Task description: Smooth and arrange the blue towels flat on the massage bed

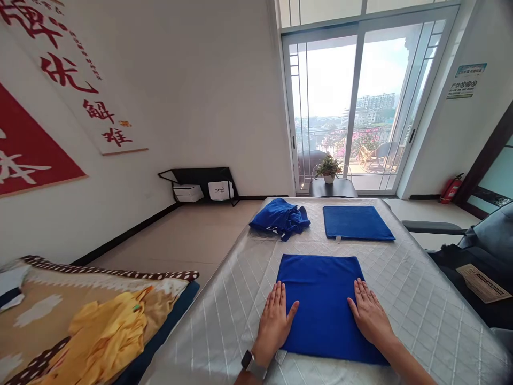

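A folded blue towel [321,299] lies flat on the silver quilted table cover [417,299] right in front of me. My left hand [276,320] rests flat on its left edge, fingers stretched out, with a watch on the wrist. My right hand [368,315] lies flat on the towel's right side, fingers also stretched. Farther back, a second folded blue towel [356,222] lies neatly at the right. A crumpled blue cloth [280,217] sits in a heap at the back left.
At the left, a patterned blanket [80,305] carries a yellow garment [108,334]. A dark chair [476,251] stands at the right. Behind the table are a small potted plant [328,169], glass balcony doors [356,107] and a red fire extinguisher [451,190].
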Action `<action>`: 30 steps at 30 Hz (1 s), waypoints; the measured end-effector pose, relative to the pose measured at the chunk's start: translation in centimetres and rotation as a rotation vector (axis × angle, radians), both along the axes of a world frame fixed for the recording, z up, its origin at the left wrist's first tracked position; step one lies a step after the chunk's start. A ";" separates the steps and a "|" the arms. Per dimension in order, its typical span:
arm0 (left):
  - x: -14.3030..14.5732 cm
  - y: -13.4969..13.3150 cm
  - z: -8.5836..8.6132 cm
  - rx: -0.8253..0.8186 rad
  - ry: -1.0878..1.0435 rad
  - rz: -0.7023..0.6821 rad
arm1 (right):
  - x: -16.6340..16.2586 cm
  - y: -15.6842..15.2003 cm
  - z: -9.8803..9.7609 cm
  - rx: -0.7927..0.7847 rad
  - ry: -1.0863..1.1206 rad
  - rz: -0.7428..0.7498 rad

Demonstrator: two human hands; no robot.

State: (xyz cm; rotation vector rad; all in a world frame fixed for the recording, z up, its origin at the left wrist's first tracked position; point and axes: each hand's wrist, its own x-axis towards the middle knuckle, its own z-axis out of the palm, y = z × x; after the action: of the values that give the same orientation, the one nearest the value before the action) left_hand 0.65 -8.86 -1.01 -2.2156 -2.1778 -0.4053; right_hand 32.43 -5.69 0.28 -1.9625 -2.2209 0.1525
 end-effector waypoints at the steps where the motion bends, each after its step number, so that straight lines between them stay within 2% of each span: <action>1: 0.0 0.0 -0.1 0.012 0.000 0.007 | 0.2 0.0 0.0 -0.012 -0.011 -0.002; 6: 0.1 -0.1 -0.2 0.065 -0.002 0.023 | 0.5 1.0 1.2 -0.056 -0.057 -0.001; 11: 0.3 -0.3 0.9 0.027 0.010 0.027 | -0.6 4.6 3.2 0.022 -0.060 0.067; 15: 0.0 -0.3 1.8 -0.024 0.026 0.044 | -0.7 6.7 1.9 0.029 -0.062 0.031; 19: 0.7 -0.1 3.3 -0.069 0.060 0.068 | -0.1 7.3 0.1 0.035 -0.029 0.014; 21: 2.8 0.2 4.6 -0.071 0.057 -0.021 | 0.0 7.3 -0.2 0.042 -0.021 0.020; 24: 8.2 1.3 6.4 -0.055 0.021 -0.347 | 0.0 7.3 -0.3 0.058 -0.026 0.027; 26: 12.4 2.7 7.0 -0.036 -0.002 -0.540 | 0.1 7.3 -0.5 0.068 -0.057 0.033; 28: 15.9 4.4 6.9 -0.034 -0.030 -0.608 | 0.3 7.3 -0.8 0.082 -0.096 0.056; 30: 18.0 6.0 6.3 -0.049 -0.061 -0.564 | 0.6 7.4 -1.2 0.096 -0.117 0.076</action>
State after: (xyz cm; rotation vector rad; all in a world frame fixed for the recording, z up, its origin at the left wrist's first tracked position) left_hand 18.66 -2.83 5.26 -2.8566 -1.5575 -0.4270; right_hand 32.99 1.66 -0.90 -1.8834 -2.3293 -0.0604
